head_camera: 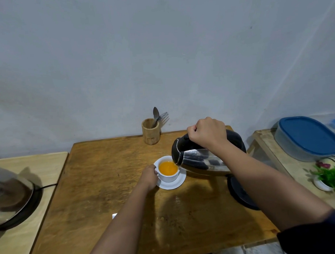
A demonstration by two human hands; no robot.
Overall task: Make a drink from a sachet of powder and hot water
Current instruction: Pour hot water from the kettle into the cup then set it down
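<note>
- right hand (207,132) clenched on the black handle of the kettle (202,159); kettle tipped far over to the left, spout at the cup's right rim
- white cup (168,171) sits on a white saucer (181,180), mid wooden table (100,186); orange liquid inside, roughly two-thirds up
- left hand (150,175) against the cup's left side, fingers at the handle; looks like a hold on the handle but can't tell for sure, fingers mostly hidden
- kettle base (239,194), black, on the table right of the saucer, partly under the right forearm
- small white scrap (114,216) at the left forearm's edge, near table front; can't tell whether it's the sachet
- wooden holder (151,131) at the back edge by the wall, with a spoon (155,113) and fork (163,115) standing in it
- left side table: pot with glass lid (11,191), cord trailing
- right side table: blue-lidded container (305,139); small plant pot (330,178) nearer the front
</note>
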